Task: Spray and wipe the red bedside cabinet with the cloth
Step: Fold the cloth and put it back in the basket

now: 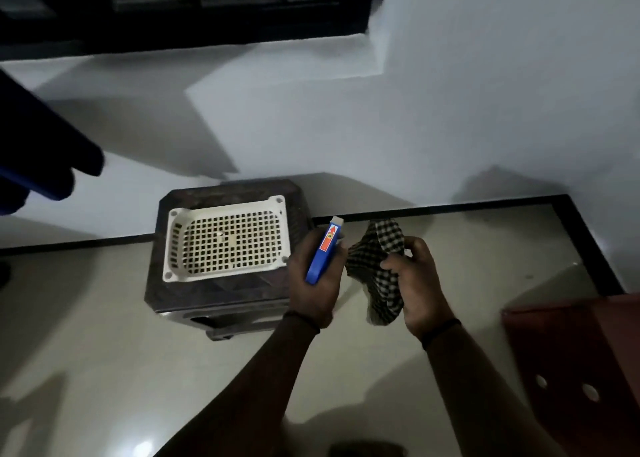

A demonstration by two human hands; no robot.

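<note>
— Where is the red cabinet (571,352)?

— Well to the right of the stool (180,294) and nearer to the person than it is. Only a corner of it shows, with two pale round spots on its face. Neither hand touches it.

— And the hands?

— Both are up just right of the stool, above the pale floor (104,352). The left hand (313,283) is the closer one to the stool, with its fingers curled round a blue bottle (323,252). The bottle has a red label, and its white end points away from the person. The right hand (420,283) is further from the stool, thumb and fingers pinching a bunched black-and-white checked cloth (375,266). The cloth hangs between the two hands, its left edge just beside the bottle. I cannot tell whether the left fingers touch it. There is a dark band on each wrist.

— What is on the stool?

— A white basket (173,245) with a grid of holes sits on its dark top, filling most of it.

— And beyond the stool?

— A black strip of floor edging runs behind it, then the white wall (450,110). Up and to the left of the stool a dark blue thing (41,151) juts in, too blurred to name. High above, a black window frame (207,6) crosses the wall.
</note>
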